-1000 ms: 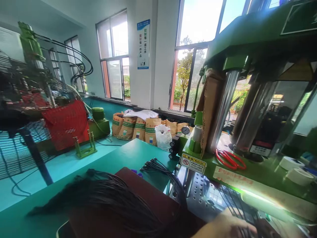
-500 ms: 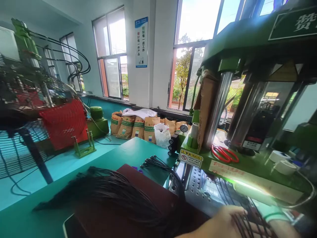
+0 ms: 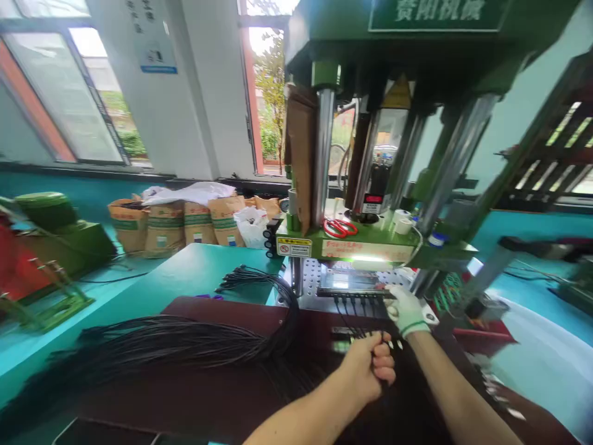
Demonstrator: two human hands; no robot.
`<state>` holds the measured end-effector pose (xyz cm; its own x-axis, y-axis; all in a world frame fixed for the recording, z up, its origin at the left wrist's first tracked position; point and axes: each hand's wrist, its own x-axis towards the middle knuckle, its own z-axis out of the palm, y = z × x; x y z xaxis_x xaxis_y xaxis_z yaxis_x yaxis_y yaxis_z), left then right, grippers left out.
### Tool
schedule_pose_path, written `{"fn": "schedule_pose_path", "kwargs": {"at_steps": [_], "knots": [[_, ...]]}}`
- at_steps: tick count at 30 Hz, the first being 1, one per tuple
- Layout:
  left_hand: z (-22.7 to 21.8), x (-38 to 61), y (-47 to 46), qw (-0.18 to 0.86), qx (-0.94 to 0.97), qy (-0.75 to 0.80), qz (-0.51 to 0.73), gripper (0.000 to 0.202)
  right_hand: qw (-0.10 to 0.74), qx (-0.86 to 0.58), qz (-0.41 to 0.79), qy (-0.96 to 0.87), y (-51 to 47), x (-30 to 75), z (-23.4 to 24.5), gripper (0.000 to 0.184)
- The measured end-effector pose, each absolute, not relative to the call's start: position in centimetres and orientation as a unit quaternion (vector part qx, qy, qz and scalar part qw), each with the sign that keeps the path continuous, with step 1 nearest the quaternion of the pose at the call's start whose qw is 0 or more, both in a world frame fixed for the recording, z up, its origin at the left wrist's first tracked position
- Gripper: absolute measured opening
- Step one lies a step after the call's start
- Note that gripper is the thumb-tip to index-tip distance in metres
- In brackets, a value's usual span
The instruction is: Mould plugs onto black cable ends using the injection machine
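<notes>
My bare left hand [image 3: 370,366] is closed in a fist around thin black cables [image 3: 356,330], which run up toward the press. My right hand [image 3: 406,310], in a pale glove with a green cuff, has its fingers curled at the right end of a flat metal mould [image 3: 349,283]. Several black cable ends hang from the mould's front edge. Left of my hands, a long bundle of black cables [image 3: 185,337] lies across a dark red-brown board [image 3: 208,309], its far end bending back onto the green tabletop.
A green press [image 3: 393,55] with steel columns stands over the mould. Red-handled scissors [image 3: 340,228] and white tape rolls [image 3: 404,224] sit on its ledge. A perforated metal plate [image 3: 309,275] lies below. Paper sacks [image 3: 165,228] line the wall under the window.
The view has swung right and the press is now nearer the middle. My left hand has gone from loosely spread with cables to a fist; my right hand is now at the mould's end.
</notes>
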<state>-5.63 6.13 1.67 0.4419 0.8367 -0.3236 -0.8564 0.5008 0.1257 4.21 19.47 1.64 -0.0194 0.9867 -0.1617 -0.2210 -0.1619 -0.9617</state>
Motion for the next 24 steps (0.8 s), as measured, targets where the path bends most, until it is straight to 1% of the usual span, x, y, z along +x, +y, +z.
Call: {"fn": "schedule_pose_path", "kwargs": {"at_steps": [7, 12, 15, 17, 19, 22, 24], "knots": [[2.1, -5.7, 3.2, 0.81, -0.029, 0.233, 0.538, 0.013, 0.528, -0.481, 0.586, -0.383, 17.0, 2.5, 0.9, 0.019], [1.3, -5.4, -0.4, 0.841, 0.024, 0.248, 0.481, 0.011, 0.543, -0.483, 0.576, -0.375, 17.5, 3.0, 0.3, 0.019], [0.8, -4.8, -3.0, 0.877, 0.098, 0.193, 0.429, 0.015, 0.536, -0.482, 0.577, -0.384, 18.1, 4.1, 0.3, 0.021], [1.3, -4.9, -4.1, 0.885, 0.135, 0.162, 0.415, 0.017, 0.531, -0.488, 0.57, -0.395, 18.4, 4.8, 0.3, 0.022], [2.7, -5.9, -4.5, 0.868, 0.15, 0.158, 0.446, 0.017, 0.523, -0.498, 0.558, -0.408, 18.7, 5.6, 0.0, 0.023], [6.2, -9.9, -3.7, 0.82, 0.149, 0.174, 0.524, 0.016, 0.502, -0.512, 0.545, -0.436, 19.0, 6.9, -0.6, 0.024], [9.3, -14.4, -2.4, 0.754, 0.147, 0.194, 0.61, 0.014, 0.476, -0.516, 0.542, -0.462, 19.3, 7.9, -0.9, 0.025]]}}
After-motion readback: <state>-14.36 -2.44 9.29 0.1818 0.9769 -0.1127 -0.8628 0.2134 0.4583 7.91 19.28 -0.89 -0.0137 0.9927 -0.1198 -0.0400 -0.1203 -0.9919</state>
